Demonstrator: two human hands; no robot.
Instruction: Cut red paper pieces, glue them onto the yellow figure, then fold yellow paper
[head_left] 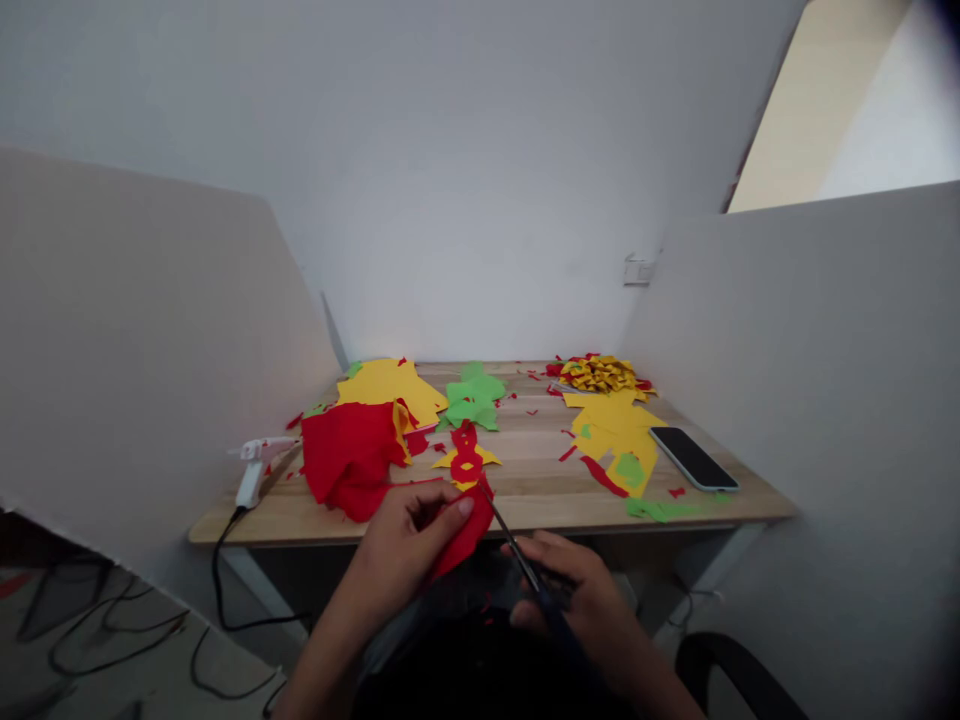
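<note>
My left hand (411, 535) pinches a piece of red felt-like sheet (466, 530) at the table's front edge. In my right hand (574, 580) is a pair of scissors (521, 562), its handles partly hidden by the fingers. The blades point up and left, and their tips meet the red sheet's edge; whether they are apart I cannot tell. Just beyond my left hand lies a cut red and yellow shape (466, 460) with pointed yellow sides. A large crumpled red sheet (345, 455) sits to the left and seems to reach my left hand.
A white glue gun (253, 470) with a black cord lies at the left edge. Yellow sheets (390, 390), green pieces (474, 395) and more yellow offcuts (615, 425) cover parts of the table (525, 480). A phone (694, 458) lies right. Partitions flank both sides.
</note>
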